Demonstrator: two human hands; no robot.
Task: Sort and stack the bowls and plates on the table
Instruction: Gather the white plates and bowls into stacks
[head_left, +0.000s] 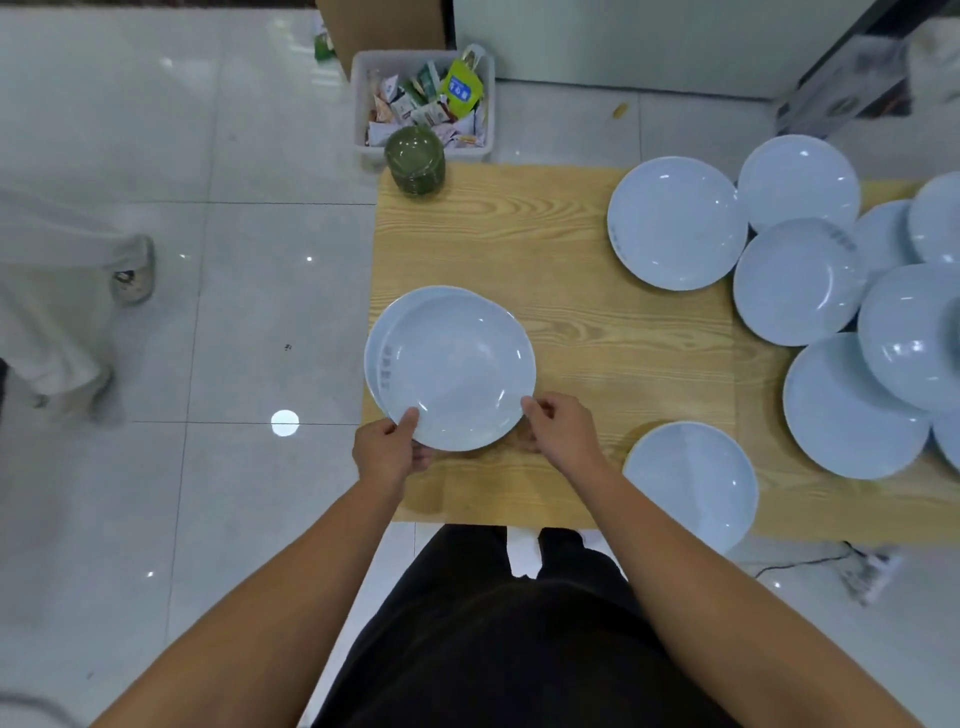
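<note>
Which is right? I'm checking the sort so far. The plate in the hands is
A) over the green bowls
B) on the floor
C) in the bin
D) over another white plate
D: the plate, held at its near rim by the left hand and right hand, overlaps a lower plate showing at its left edge; the green bowls stand apart at the table's far corner.

Glossy white tile floor (234, 312); wood-grain table (597, 338); white bin (415, 54) of packets beyond.
</note>
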